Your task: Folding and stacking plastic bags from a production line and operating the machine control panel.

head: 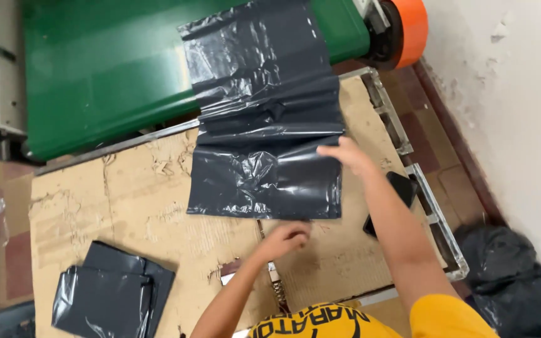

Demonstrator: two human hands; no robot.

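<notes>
Black, glossy plastic is what the fingers meet first: the right hand (pixel 345 154) lies with its fingers stretched nearly flat on the right edge of a crinkled black plastic bag (pixel 264 119), pressing or pinching that edge, though I cannot tell whether the thumb has closed under it. The left hand (pixel 288 238) sits lower, just below the bag's bottom hem, its fingers curled loosely inward; whether they grip anything I cannot tell. The bag runs long and flat, its upper part draped over a green conveyor belt (pixel 108 69) and its lower part spread on a worn brown cardboard sheet (pixel 126 206) with a torn, peeling surface. Beside the right forearm lies a small dark flat object (pixel 403 188), near the clear-edged frame (pixel 436 219) that rims the board. At the cardboard's near left corner rests a stack of folded black plastic bags (pixel 111 294), well apart from both hands. An orange roller end (pixel 411 28) caps the belt at the far right, close to a whitish wall (pixel 515 112). On the tiled floor by the wall sits a heap of dark crumpled plastic (pixel 515 281). The person wears a yellow shirt (pixel 345 322).
</notes>
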